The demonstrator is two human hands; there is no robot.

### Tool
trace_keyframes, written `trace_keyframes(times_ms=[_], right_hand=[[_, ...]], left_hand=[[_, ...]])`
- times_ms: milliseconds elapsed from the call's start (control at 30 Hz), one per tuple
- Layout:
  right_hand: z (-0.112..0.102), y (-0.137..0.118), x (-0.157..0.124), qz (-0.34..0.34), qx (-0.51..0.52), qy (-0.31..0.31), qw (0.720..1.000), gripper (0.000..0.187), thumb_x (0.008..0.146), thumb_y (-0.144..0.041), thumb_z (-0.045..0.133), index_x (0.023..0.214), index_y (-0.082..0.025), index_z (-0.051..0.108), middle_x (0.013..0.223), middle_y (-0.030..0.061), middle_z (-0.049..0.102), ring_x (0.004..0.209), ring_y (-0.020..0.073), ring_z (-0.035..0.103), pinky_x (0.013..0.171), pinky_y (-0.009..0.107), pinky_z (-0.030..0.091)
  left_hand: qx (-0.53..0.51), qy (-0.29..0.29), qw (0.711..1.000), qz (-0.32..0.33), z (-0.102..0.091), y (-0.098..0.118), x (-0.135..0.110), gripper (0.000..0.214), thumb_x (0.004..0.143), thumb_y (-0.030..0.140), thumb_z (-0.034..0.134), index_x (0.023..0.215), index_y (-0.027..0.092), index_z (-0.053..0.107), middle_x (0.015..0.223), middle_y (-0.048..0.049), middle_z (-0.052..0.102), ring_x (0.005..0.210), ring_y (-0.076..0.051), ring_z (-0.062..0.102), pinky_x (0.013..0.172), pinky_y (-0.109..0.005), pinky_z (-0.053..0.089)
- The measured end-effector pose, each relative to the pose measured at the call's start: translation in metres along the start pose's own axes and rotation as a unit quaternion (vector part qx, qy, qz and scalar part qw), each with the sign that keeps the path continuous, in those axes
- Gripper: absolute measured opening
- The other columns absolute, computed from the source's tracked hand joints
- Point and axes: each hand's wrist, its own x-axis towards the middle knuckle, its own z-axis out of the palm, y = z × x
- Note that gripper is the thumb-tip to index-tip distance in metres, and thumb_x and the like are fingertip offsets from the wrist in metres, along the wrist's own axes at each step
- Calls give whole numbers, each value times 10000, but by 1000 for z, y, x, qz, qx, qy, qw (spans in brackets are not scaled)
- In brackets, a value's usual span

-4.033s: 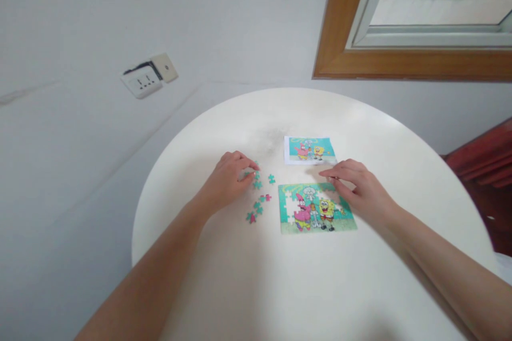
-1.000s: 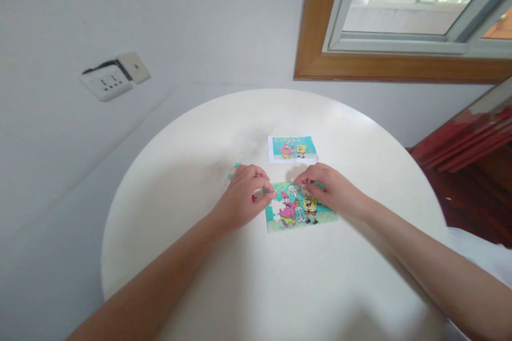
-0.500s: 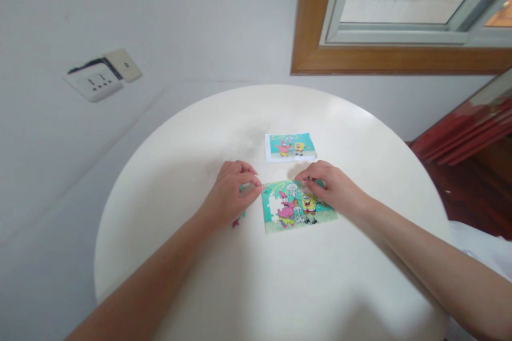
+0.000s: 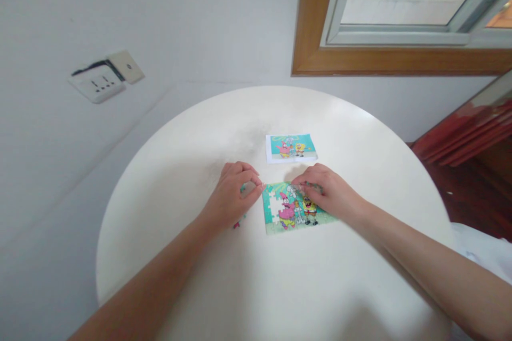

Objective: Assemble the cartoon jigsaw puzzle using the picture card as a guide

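A jigsaw puzzle [image 4: 288,213] with cartoon figures on a turquoise ground lies on the white table, with a white gap in its left part. At its upper left corner, my left hand [image 4: 236,189] is closed, thumb and forefinger pinching the corner. My right hand [image 4: 324,186] reaches over the upper right part; its fingertips are pressed together at the top edge, and whatever they hold is too small to make out. That hand covers the puzzle's upper right corner. Beside my left wrist lie loose puzzle pieces [image 4: 237,223], partly hidden.
Behind the puzzle lies a picture sheet [image 4: 291,148] showing the same figures. The round white table [image 4: 192,133] stands close to a wall with a socket [image 4: 100,83]. A wood-framed window [image 4: 312,61] is at the upper right, a red curtain [image 4: 464,133] at the far right.
My right hand has shifted slightly left along the puzzle's top edge, with its fingertips now over the pale figure's head. My left hand stays at the corner.
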Motion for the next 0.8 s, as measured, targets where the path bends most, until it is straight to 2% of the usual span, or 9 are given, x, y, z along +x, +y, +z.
trace_keyframes(times_ms=[133,233,300,400,500,800], right_hand=[[5,-18,1,-19,49,-7,999,188,898,-180,546,967,-203,719,859,59,697,863,199,582,825,348,462],[10,-28,3,-24,74,-23,997,199,924,-211,542,805,-203,700,759,35,653,806,174,566,791,312,449],[12,-30,4,-9,101,-6,995,232,926,-206,539,741,-197,678,722,22,619,779,158,560,764,290,443],[12,-29,6,25,149,22,988,207,930,-214,532,818,-201,706,748,17,611,756,143,559,720,266,443],[11,-28,6,39,175,25,983,197,924,-211,535,881,-213,727,774,17,620,740,137,551,687,257,438],[11,-31,6,26,173,24,984,192,923,-236,544,887,-219,732,772,23,628,762,143,566,702,261,445]], left_hand=[[-21,37,999,3,4,17,-2,95,891,224,535,804,210,568,915,-32,599,934,-203,527,881,-396,412],[-33,45,998,28,9,28,-4,94,904,202,514,812,204,538,883,-28,592,903,-194,525,867,-385,396],[-37,39,998,34,12,30,-6,89,903,189,512,817,201,536,877,-28,588,890,-192,524,868,-384,388],[-35,23,999,34,13,29,-7,62,886,182,546,831,202,567,895,-28,584,900,-193,522,874,-377,386],[-25,1,999,28,12,28,-7,49,868,204,594,820,210,601,898,-25,583,906,-195,519,872,-370,391],[-50,7,999,17,11,32,-7,62,855,208,602,795,214,619,887,-23,576,901,-194,519,844,-362,407]])
